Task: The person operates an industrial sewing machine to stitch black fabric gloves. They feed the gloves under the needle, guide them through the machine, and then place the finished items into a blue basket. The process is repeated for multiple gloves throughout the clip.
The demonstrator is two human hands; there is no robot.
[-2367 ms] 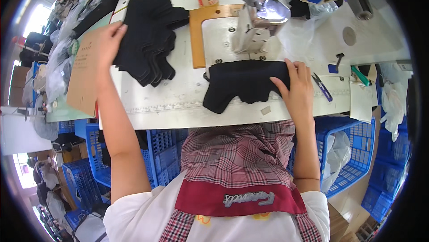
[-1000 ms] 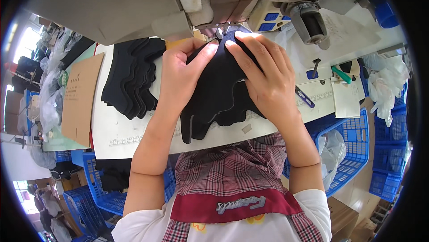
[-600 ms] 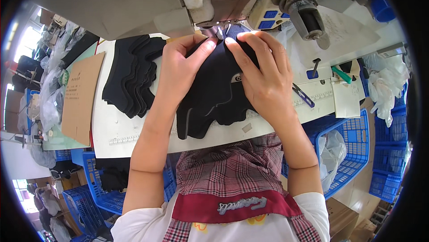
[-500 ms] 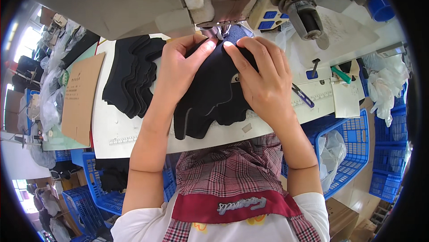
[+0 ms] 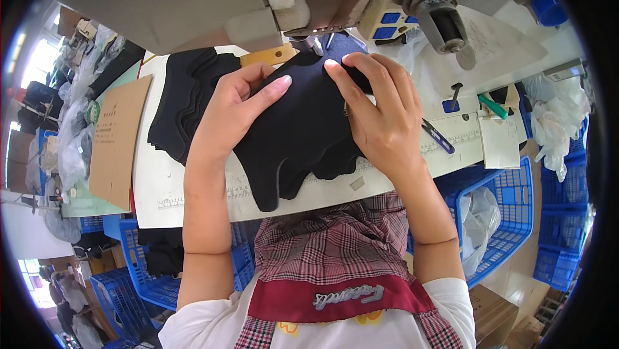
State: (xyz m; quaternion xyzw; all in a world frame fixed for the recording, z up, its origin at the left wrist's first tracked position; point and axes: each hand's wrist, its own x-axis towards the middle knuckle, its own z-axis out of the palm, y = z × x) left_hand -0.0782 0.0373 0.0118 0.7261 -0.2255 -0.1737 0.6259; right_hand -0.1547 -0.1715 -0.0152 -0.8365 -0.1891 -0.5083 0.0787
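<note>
A black cut fabric piece (image 5: 296, 129) with wavy edges lies under the sewing machine head (image 5: 329, 0), its top end close to the needle area (image 5: 319, 46). My left hand (image 5: 235, 107) is at its upper left edge, thumb on top and the other fingers curled at the edge. My right hand (image 5: 383, 107) is closed over the upper right edge, thumb forward near the needle, fingers bent beside it. Parts of the fingertips are hidden. Left of my left hand lies a stack of similar black pieces (image 5: 180, 100).
A cardboard sheet (image 5: 119, 146) stands at the table's left end. Purple-handled snips (image 5: 438, 136) and a green-handled tool (image 5: 493, 107) lie at right. Blue baskets (image 5: 509, 220) flank my lap below the table edge. A thread spool holder (image 5: 445, 29) hangs at upper right.
My left hand has moved left and down, away from the needle. The fabric's lower left part has swung left and lies flatter. A yellowish strip now shows behind. My right hand has barely moved.
</note>
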